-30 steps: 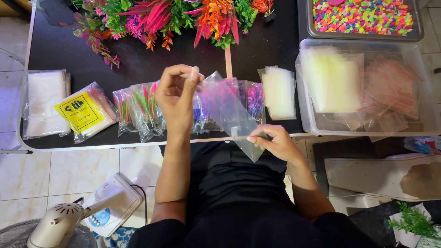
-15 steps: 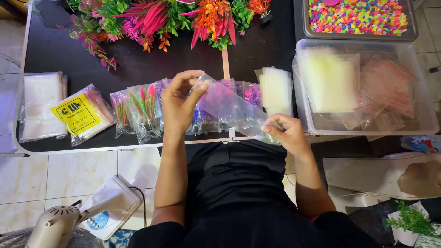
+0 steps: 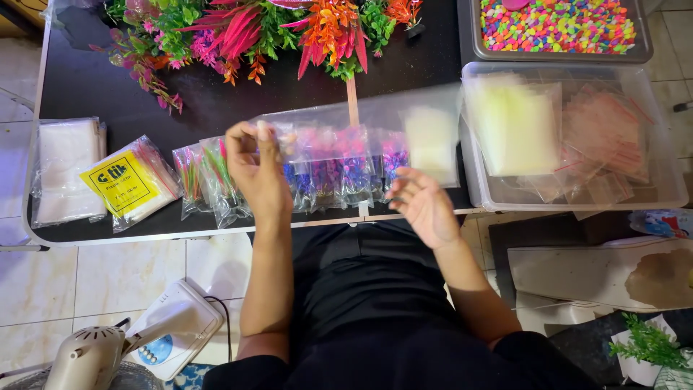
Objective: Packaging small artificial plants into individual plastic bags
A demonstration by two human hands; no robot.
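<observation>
Holding clear bag by its corner: left hand pinching | right hand loose, maybe touching, blurry | keep pinch firm over table

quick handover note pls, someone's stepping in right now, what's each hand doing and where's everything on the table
Left hand: raised, pinching one end of a clear plastic bag held stretched over the table.
Right hand: open, holding nothing, just below the bag; blurred.
On the black table: a row of filled packets of small plastic plants at the front edge, loose plastic plants at the back, a stack of empty bags far left.
Right: tray of coloured pebbles, clear bin of bags.
Done: several packets filled.
Left: the held bag looks empty.
</observation>
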